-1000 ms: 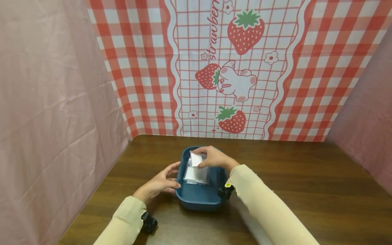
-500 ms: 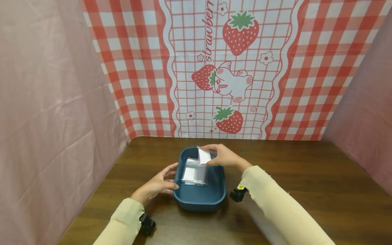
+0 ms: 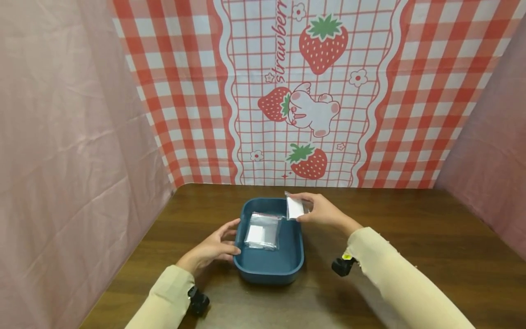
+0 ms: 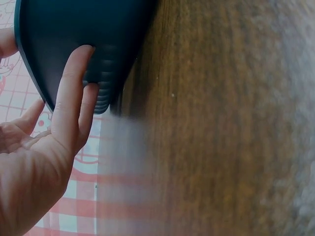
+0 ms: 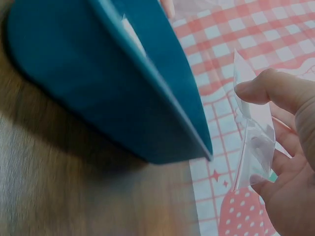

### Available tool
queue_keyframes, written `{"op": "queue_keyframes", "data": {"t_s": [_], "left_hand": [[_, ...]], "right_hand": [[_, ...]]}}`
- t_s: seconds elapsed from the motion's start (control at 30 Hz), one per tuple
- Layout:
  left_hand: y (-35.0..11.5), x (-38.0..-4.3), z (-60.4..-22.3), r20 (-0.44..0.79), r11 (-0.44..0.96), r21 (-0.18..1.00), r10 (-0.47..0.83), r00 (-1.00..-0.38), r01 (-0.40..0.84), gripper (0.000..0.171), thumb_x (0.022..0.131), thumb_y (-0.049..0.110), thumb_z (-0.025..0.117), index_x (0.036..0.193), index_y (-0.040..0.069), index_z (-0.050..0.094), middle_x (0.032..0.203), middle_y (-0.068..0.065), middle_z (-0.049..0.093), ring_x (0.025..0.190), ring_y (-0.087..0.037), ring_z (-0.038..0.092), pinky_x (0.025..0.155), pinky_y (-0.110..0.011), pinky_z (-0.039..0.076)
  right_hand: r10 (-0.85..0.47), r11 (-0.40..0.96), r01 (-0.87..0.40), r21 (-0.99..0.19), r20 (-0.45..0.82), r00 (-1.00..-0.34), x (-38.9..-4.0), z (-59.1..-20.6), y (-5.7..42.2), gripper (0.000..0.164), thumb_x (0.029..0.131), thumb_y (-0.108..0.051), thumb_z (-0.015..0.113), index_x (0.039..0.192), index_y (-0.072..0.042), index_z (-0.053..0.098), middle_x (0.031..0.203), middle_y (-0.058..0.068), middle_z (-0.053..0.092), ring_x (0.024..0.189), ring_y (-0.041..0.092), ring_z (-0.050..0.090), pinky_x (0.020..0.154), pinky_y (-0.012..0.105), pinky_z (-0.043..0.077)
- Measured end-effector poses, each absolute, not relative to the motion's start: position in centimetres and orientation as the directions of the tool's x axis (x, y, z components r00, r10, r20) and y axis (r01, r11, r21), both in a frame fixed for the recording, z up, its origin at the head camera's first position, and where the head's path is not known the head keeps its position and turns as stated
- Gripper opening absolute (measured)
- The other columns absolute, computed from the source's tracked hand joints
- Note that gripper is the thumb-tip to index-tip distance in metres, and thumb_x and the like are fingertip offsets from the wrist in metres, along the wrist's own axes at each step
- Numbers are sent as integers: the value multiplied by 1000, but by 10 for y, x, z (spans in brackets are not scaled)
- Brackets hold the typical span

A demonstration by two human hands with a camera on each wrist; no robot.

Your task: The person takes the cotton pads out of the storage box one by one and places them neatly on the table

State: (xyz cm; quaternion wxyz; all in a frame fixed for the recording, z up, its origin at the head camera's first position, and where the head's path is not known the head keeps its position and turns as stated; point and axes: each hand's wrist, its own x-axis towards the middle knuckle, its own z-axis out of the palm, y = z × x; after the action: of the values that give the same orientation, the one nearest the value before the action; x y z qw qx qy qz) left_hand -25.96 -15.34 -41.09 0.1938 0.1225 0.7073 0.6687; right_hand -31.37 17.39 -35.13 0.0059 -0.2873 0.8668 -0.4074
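Clear packet [image 3: 295, 208], pinched between right fingers [image 3: 308, 197]

A cloth-screened booth, it seems: a wood-grain worktop [image 3: 419, 228] meets a red-checked strawberry-print cloth [image 3: 308, 96] at the back, and plain pink drapes [image 3: 74, 151] flank both sides. Home or studio, I cannot tell.
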Motion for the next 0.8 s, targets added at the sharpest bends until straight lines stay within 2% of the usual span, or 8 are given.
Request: {"op": "queue_keyframes", "data": {"t_s": [0.17, 0.5, 0.67, 0.8], "left_hand": [[-153, -261, -412, -117, 82, 993, 429, -896, -91, 86, 76, -6, 69, 147, 14, 24, 139, -26, 31, 101, -30, 56, 70, -41, 54], [-152, -259, -411, -123, 71, 992, 438, -891, -102, 86, 76, -7, 67, 147, 14, 23, 140, -26, 29, 110, -35, 52, 71, -42, 53], [-152, -259, -410, -125, 68, 992, 437, -891, -106, 86, 77, -7, 67, 148, 14, 23, 140, -26, 28, 110, -35, 52, 72, -42, 53], [-153, -259, -410, -126, 62, 992, 438, -890, -110, 87, 76, -7, 67, 148, 14, 23, 141, -25, 27, 111, -35, 51, 71, -42, 53]], "right_hand": [[-498, 501, -501, -706, 238, -834, -313, -357, 187, 61, 74, -6, 75, 131, -2, 52, 126, 20, 52, 106, 30, 53, 74, 32, 47], [-468, 559, -492, -667, 237, -852, -314, -376, 211, 62, 72, -7, 77, 127, 5, 52, 117, 22, 57, 89, 26, 54, 72, 35, 47], [-486, 559, -495, -666, 220, -846, -315, -389, 219, 61, 70, -7, 78, 123, 7, 54, 112, 23, 59, 78, 20, 54, 66, 30, 46], [-495, 562, -484, -671, 195, -846, -315, -400, 222, 60, 69, -6, 79, 122, 8, 55, 108, 22, 60, 78, 22, 53, 65, 29, 45]]}}
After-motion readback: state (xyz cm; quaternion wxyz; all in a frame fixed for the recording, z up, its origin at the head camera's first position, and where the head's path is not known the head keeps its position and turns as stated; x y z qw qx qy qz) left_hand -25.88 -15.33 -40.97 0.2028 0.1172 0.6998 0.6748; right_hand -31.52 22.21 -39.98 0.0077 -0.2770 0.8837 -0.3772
